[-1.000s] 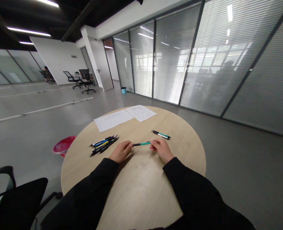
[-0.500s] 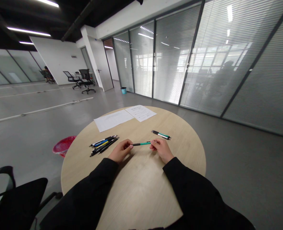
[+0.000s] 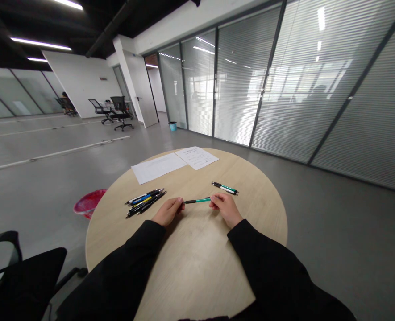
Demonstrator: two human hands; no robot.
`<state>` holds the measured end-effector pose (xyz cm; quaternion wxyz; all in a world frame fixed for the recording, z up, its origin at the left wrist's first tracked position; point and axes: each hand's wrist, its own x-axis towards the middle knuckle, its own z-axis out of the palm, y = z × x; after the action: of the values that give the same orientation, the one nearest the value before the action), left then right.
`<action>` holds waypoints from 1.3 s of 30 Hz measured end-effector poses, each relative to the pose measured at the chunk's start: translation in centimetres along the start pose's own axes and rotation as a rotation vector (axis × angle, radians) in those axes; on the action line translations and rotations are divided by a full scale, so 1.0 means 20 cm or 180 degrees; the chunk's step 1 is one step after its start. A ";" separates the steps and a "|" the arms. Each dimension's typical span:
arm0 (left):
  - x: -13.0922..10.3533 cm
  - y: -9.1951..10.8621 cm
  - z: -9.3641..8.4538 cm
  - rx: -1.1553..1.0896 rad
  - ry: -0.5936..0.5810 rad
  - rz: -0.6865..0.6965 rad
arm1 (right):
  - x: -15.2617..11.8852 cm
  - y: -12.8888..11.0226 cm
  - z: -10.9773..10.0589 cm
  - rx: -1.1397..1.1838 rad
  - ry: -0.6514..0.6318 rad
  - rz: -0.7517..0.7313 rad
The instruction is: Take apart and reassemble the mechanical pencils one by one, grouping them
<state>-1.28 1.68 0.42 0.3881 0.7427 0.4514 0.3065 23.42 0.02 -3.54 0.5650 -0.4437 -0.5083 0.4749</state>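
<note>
**One slim green-and-black pen (image 3: 198, 201) spans two hands**

The left hand's (image 3: 169, 211) fingers are clamped on its black end, at nine o'clock; the right hand's (image 3: 229, 209) fingers pinch its green end, at three. It lies level above the round, pale wooden counter (image 3: 190, 258). From the pen, a loose pile of slim black, blue, yellow and white pens (image 3: 145, 203) sits toward nine o'clock, two slim dark-gripped pens (image 3: 224, 188) toward two, and white printed paper sheets (image 3: 197, 158) toward eleven and twelve.

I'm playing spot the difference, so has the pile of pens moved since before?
No. The pile of pens lies in the same spot, judged against the round table and its edge.
</note>
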 end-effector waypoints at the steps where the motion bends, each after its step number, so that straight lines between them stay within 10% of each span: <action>1: 0.00 0.01 0.00 0.0021 -0.0034 -0.0018 | 0.00 0.00 0.00 0.0004 0.0000 -0.0003; 39: 0.01 0.01 -0.01 0.0089 0.0094 0.0290 | -0.01 -0.02 0.00 0.0005 0.0017 -0.0045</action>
<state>-1.27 1.77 0.74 0.3566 0.7632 0.4270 0.3285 23.40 -0.16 -3.18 0.5701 -0.4408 -0.5095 0.4701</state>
